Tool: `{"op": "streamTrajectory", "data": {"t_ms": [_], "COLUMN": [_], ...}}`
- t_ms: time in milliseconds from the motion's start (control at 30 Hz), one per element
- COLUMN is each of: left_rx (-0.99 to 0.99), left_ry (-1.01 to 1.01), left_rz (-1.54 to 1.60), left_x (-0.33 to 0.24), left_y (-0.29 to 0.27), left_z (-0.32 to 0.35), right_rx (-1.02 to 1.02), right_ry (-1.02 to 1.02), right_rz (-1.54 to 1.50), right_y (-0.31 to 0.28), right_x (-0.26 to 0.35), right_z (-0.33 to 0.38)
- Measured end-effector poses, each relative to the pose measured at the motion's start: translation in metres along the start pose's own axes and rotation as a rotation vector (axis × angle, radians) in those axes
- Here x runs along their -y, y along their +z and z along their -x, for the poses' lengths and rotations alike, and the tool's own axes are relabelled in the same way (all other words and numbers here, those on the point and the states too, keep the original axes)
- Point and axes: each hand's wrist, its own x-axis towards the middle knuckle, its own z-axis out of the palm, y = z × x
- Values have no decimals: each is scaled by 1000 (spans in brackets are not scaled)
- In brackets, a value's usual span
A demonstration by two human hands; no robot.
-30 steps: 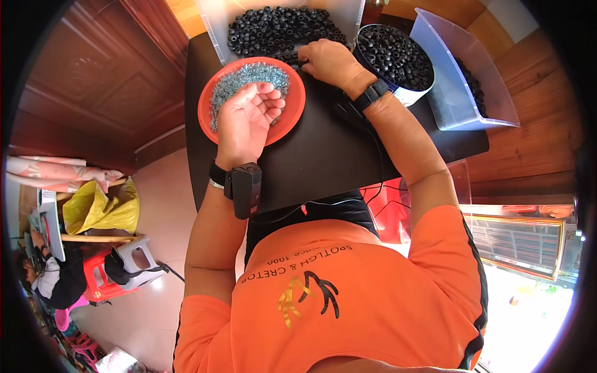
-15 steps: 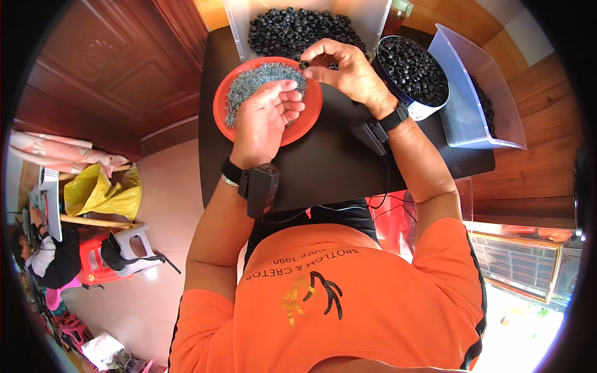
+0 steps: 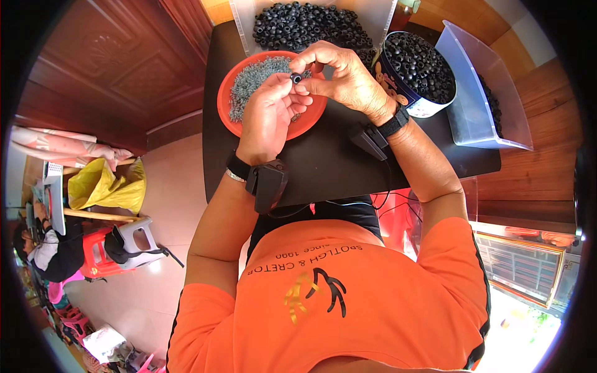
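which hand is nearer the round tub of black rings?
Right. The right hand is just left of the round tub; the left hand is farther left, over the orange bowl.

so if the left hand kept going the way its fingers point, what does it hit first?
Likely the small black ring pinched at its fingertips, with the right hand on its far side. Past those, the clear tray of black rings. Heights are hard to judge from above.

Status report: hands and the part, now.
Both hands raised over orange bowl. Right hand and left hand pinch one small black ring between fingertips. Nothing blocking; black parts tray behind.
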Motion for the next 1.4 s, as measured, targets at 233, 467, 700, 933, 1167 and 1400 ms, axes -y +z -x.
{"op": "streamTrajectory", "data": {"t_ms": [233,467,700,933,1167,1400], "left_rx": [-22,32,-78,-172,-152,-176], "left_ry": [48,37,298,320,285,244], "left_rz": [-34,4,134,124,73,71], "left_x": [-2,-4,-28,-27,-20,-18], "left_y": [6,6,-23,-18,-11,-9], "left_z": [1,1,-10,-7,-4,-4], "right_rx": [68,56,-69,28,385,319], "right_ry": [-59,50,12,-64,-20,-79], "right_rz": [80,-281,-203,598,624,656], "right_y": [-4,4,3,-8,8,15], "right_x": [3,-3,-4,-5,-2,-12], "right_z": [-2,-1,-4,4,8,9]}}
